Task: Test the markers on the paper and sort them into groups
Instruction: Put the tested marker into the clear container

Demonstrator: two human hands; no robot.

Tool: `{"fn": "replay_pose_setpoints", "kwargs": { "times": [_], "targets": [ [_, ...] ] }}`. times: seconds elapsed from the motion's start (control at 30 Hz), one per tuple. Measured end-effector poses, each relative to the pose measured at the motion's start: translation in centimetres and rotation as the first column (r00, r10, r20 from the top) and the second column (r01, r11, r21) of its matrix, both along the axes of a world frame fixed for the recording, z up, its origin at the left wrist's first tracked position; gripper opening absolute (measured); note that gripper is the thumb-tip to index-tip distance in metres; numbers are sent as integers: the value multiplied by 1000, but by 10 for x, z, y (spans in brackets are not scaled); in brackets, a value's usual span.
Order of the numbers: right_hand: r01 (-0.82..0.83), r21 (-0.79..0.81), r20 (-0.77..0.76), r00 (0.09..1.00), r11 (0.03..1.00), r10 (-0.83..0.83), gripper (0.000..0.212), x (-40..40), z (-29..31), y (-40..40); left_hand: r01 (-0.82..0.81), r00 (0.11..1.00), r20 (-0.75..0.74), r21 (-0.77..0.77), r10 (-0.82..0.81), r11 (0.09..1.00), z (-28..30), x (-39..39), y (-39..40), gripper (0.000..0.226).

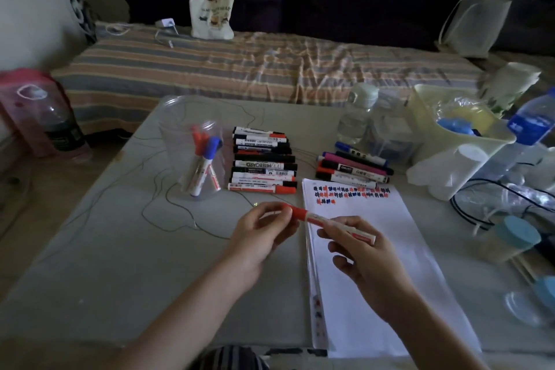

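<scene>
Both forearms reach in from the near edge over the grey bench (pixel 90 264). The left hand (pixel 261 234) pinches the red cap end of a red marker (pixel 327 221) between thumb and curled fingers. The right hand (pixel 360 252) grips the white barrel of the same marker, fingers curled round it, so the marker lies slanted between the two hands, cap to the left. Whether the cap is seated or coming off cannot be told.

Under the right hand lies a stack of white paper (pixel 390 279), its far end covered with rows of red, blue and black test marks (pixel 351 193).

Beyond the left hand, a row of markers (pixel 264 161) lies side by side, mostly black and red capped. Further left of that row stands a clear plastic cup (pixel 192 147) with red and blue markers upright inside. Beyond the right hand, just past the paper's far edge, lies a loose cluster of markers (pixel 354 167) in black, blue, red and pink.

Farther right are a clear water bottle (pixel 357 117) and a pale tub (pixel 459 141). Behind the bench is a striped bed (pixel 240 69) with a tote bag (pixel 211 13).
</scene>
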State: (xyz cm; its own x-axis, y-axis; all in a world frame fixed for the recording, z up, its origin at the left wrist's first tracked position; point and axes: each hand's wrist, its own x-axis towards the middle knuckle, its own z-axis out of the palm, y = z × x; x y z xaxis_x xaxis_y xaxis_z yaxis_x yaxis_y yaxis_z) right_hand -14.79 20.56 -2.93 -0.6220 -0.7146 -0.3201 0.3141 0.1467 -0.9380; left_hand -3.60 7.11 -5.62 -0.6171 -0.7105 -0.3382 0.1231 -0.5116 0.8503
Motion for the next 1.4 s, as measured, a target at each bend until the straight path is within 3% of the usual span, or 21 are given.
{"fn": "replay_pose_setpoints", "kwargs": {
  "times": [0.2, 0.3, 0.4, 0.53, 0.6, 0.67, 0.73, 0.8, 0.87, 0.97, 1.03, 1.13, 1.2, 1.3, 1.37, 1.4],
  "targets": [
    [-120, 264, -300, 933, 957, 199, 15, -15, -8, -5, 88, 993, -86, 47, -84, 995, 11, -25, -2, 21],
    [-150, 302, -419, 866, 941, 273, 37, -19, -14, -12, 90, 995, -48, 13, -90, 996, 10, -37, -5, 21],
    [-38, 257, -694, 688, 966, 212, 48, -17, -26, -16, 5, 999, -32, 61, -3, 998, 5, -48, 2, 17],
    [57, 69, -957, 287, 996, 50, 15, -20, -36, -6, -157, 987, -6, 225, 163, 962, 3, -51, -22, 10],
    [83, 74, -979, 196, 994, 56, 16, -29, -42, 10, -250, 962, -46, 260, 270, 933, 3, -39, -52, 10],
    [145, 171, -930, 349, 975, 111, 24, -45, -46, 21, -163, 986, -31, 66, 166, 984, -1, -35, -58, 9],
    [147, 283, -845, 506, 948, 174, 32, -55, -50, 21, 15, 989, 145, -295, 30, 955, -14, -42, -44, 3],
    [106, 296, -832, 516, 949, 202, 31, -60, -50, 14, 188, 955, 298, -620, 6, 761, -28, -52, -37, 2],
    [94, 225, -820, 556, 970, 136, 30, -64, -45, 8, 297, 934, 357, -768, -6, 567, -37, -61, -41, 7],
    [87, 105, -786, 618, 991, 28, 37, -73, -40, -2, 367, 918, 396, -857, 8, 362, -48, -67, -50, 18],
    [76, 22, -702, 711, 997, -38, 50, -80, -34, -6, 405, 909, 417, -875, -11, 266, -55, -68, -53, 22],
    [99, -230, -268, 950, 968, -161, 57, -89, -22, -12, 423, 902, 430, -870, -28, 254, -60, -67, -60, 28],
    [173, -245, -126, 970, 954, -209, 43, -92, -18, -16, 439, 895, 444, -860, -41, 262, -62, -66, -60, 35],
    [205, -78, -355, 909, 976, -219, 23, -97, -25, -27, 448, 892, 447, -854, -69, 265, -64, -67, -60, 53],
    [203, -20, -492, 850, 979, -186, 31, -99, -33, -36, 447, 892, 448, -855, -57, 263, -65, -68, -60, 60],
    [193, -22, -490, 853, 981, -179, 33, -101, -35, -40, 442, 894, 445, -858, -49, 263, -65, -68, -59, 62]
  ]
}}
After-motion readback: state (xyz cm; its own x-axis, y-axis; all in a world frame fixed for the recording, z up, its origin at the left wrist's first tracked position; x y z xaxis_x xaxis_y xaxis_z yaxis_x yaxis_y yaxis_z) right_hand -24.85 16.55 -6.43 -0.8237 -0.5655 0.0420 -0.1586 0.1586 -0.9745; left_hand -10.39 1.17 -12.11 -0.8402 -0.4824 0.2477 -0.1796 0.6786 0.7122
